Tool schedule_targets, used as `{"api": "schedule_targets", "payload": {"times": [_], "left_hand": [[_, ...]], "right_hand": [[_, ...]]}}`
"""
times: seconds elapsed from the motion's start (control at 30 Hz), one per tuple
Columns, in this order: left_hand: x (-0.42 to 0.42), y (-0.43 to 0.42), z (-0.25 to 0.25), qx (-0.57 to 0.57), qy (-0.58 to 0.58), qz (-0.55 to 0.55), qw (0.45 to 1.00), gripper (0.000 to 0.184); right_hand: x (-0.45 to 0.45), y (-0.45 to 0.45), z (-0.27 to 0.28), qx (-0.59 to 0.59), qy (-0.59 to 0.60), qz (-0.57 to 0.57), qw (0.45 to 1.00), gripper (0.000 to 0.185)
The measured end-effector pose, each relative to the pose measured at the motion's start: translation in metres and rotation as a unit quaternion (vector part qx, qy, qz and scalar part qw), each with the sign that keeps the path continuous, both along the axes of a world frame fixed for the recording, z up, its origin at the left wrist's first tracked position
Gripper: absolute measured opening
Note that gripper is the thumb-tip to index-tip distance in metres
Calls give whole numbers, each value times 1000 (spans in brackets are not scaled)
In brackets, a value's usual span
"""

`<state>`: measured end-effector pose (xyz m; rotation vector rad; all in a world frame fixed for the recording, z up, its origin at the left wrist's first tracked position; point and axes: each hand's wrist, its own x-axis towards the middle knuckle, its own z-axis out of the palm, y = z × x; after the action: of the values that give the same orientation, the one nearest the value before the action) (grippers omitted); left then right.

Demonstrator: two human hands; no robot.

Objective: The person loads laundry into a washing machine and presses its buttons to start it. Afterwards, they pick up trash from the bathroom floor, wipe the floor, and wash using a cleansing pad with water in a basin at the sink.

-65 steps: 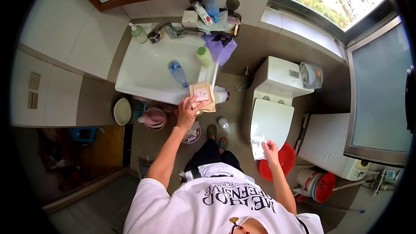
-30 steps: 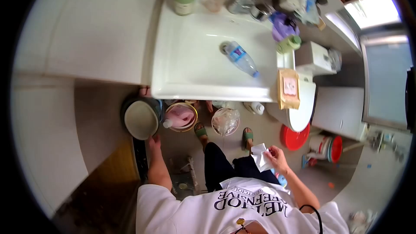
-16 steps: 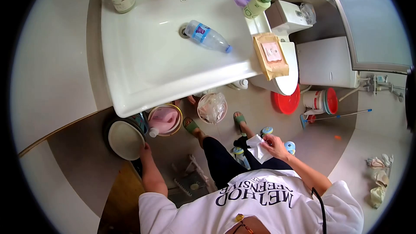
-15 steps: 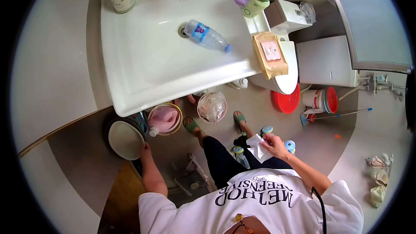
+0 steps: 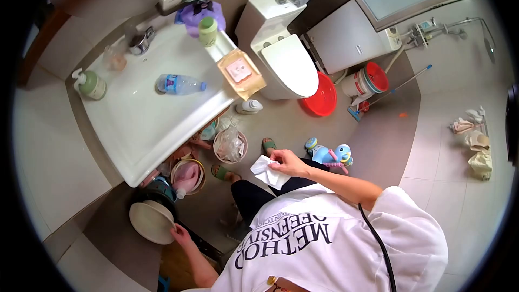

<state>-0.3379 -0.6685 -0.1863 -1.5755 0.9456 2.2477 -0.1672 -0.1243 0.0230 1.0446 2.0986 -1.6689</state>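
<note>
My right hand (image 5: 287, 163) pinches a crumpled white tissue (image 5: 267, 172) above my lap. At the lower left, my left hand (image 5: 180, 233) has its fingers at the rim of a pale round basin (image 5: 152, 223); part of the fingers is hidden, and whether they grip the rim is unclear. A brown pack of wipes (image 5: 241, 74) lies on the right edge of the white sink (image 5: 135, 146), with a green-capped bottle (image 5: 207, 31) behind it. In the sink lies a clear plastic bottle (image 5: 180, 85) with a blue cap.
Under the sink are a bin with plastic bags (image 5: 231, 144), a pink jug (image 5: 186, 178) and a white bottle (image 5: 249, 107). To the right stand a toilet (image 5: 289, 65), a red basin (image 5: 321, 94), stacked buckets (image 5: 370, 80), a mop (image 5: 397, 91) and a blue toy (image 5: 331, 154).
My left hand has left the wipes pack and moved down to the pale basin. My right hand still holds the tissue. The view has turned, bringing the toilet and shower more fully into sight.
</note>
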Motion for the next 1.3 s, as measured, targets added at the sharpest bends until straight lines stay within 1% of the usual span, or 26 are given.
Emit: {"api": "schedule_targets", "payload": {"times": [0.07, 0.13, 0.17, 0.2, 0.3, 0.33, 0.37, 0.4, 0.43, 0.47, 0.5, 0.57, 0.63, 0.7, 0.77, 0.83, 0.9, 0.93, 1.03, 1.13, 1.17, 1.23, 1.3], "left_hand": [[18, 0, 17, 35, -24, 18, 999, 24], [41, 15, 35, 53, -36, 15, 998, 26], [51, 33, 56, 52, -34, 6, 998, 26], [59, 50, 74, 51, -32, -3, 998, 27], [79, 77, 110, 86, -4, -90, 992, 30], [84, 86, 122, 102, -1, -105, 989, 31], [86, 97, 132, 118, 2, -121, 986, 32], [90, 109, 143, 132, 9, -129, 983, 33], [89, 120, 158, 107, 26, -145, 983, 34], [87, 131, 177, 80, 42, -159, 983, 36], [86, 149, 192, 60, 56, -174, 981, 38], [73, 185, 228, -24, 119, -216, 969, 41], [54, 209, 258, -102, 140, -260, 950, 42], [35, 238, 270, -133, 157, -260, 943, 41], [16, 270, 276, -162, 166, -253, 939, 38], [-3, 298, 270, -184, 156, -239, 941, 35], [-22, 321, 262, -183, 152, -219, 946, 33], [-29, 331, 261, -183, 149, -209, 949, 32], [-42, 359, 267, -164, 150, -189, 957, 30], [-47, 367, 270, -181, 143, -191, 954, 25], [-47, 369, 271, -183, 140, -195, 953, 23], [-50, 370, 268, -187, 136, -192, 954, 21], [-52, 368, 262, -195, 129, -190, 954, 20]], "right_hand": [[0, -1, -13, -98, 19, -73, 992, 12], [-7, -3, -10, -151, 84, -144, 975, 9], [-12, -4, -8, -178, 118, -175, 961, 9], [-19, -3, -3, -201, 123, -196, 952, 14], [-40, 7, 6, -266, 132, -223, 928, 14], [-45, 11, 4, -261, 129, -225, 930, 15], [-47, 16, -1, -254, 127, -229, 931, 12], [-58, 25, 8, -275, 108, -233, 926, 14], [-71, 33, 17, -296, 88, -236, 921, 16], [-84, 37, 16, -324, 98, -237, 911, 18], [-95, 46, 8, -391, 143, -215, 883, 12], [-140, 48, 26, -325, 132, -160, 922, 11], [-193, 48, 49, -313, 170, -80, 931, 19], [-251, 52, 65, -248, 179, 11, 952, 26], [-307, 56, 40, -165, 196, 70, 964, 35], [-357, 53, 11, 16, 227, 104, 968, 46], [-407, 45, -20, 136, 167, 70, 974, 44], [-425, 43, -26, 195, 135, 53, 970, 43], [-458, 55, -45, 60, 63, 53, 995, 42], [-467, 54, -59, 75, 117, 79, 987, 33], [-465, 52, -63, 105, 108, 90, 984, 30], [-457, 51, -33, 166, 97, 109, 975, 23], [-454, 56, -22, 190, 68, 115, 973, 20]]}}
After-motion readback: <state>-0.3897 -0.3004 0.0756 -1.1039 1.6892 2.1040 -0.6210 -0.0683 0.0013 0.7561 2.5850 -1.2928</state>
